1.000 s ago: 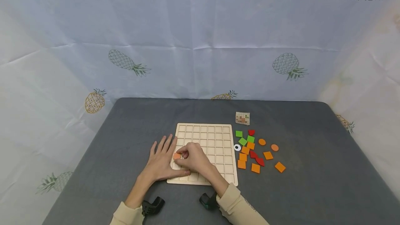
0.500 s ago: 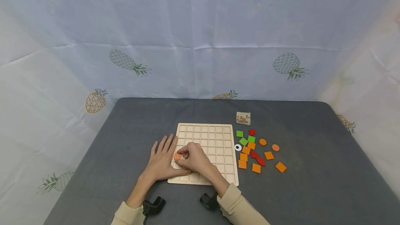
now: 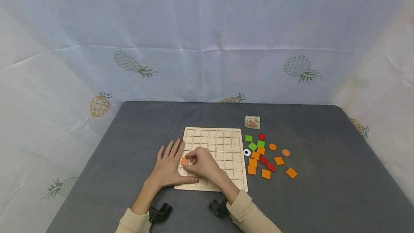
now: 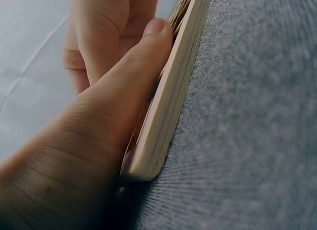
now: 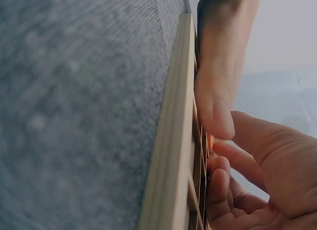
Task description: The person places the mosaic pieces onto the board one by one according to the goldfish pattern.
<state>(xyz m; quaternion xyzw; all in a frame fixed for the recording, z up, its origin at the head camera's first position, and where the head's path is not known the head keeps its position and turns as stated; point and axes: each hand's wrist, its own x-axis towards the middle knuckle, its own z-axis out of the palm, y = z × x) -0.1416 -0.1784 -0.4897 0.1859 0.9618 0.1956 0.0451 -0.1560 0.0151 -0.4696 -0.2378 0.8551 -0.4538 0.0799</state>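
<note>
A pale wooden grid board [image 3: 223, 140] lies on the dark table. Over its left side, my right hand [image 3: 203, 163] pinches a small orange disc [image 3: 184, 161] between thumb and forefinger, its other fingers curled in. In the right wrist view only a sliver of the disc's orange shows by the fingertips of my right hand [image 5: 267, 165]. My left hand [image 3: 166, 170] rests with spread fingers along the board's left edge, thumb lying across the near left corner. The left wrist view shows that thumb of my left hand [image 4: 94, 126] along the board's rim [image 4: 166, 101].
Right of the board lie loose orange squares [image 3: 266, 174], green squares [image 3: 248, 138], red pieces [image 3: 270, 167], orange discs [image 3: 286, 152] and a white ring-like piece [image 3: 247, 152]. A small pattern card [image 3: 252, 122] lies behind them. A pineapple-print cloth [image 3: 207, 28] hangs beyond the table.
</note>
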